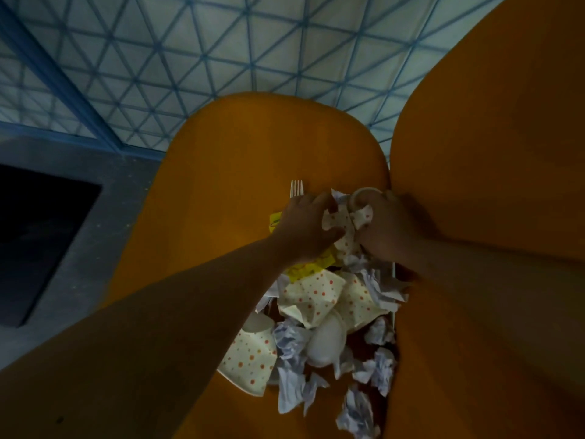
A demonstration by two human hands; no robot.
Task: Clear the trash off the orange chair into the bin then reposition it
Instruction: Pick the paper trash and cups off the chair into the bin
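Fingers of both my hands curl around crumpled dotted cups: left hand (305, 228), right hand (387, 226), at the far end of the trash pile (319, 315) on the orange chair (221, 172). Risk: overfull grab sheds the loose fork (297, 188) or paper balls (292, 346) onto the floor.

blue triangle-patterned wall (221, 42) above a grey floor (120, 185)

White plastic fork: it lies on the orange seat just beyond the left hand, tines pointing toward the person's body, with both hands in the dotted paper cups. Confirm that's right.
Not quite. In the head view the white plastic fork does lie on the orange chair just beyond the left hand, but its tines point away from the person, toward the chair's far edge. Both hands, the right hand included, are on the dotted paper cups.
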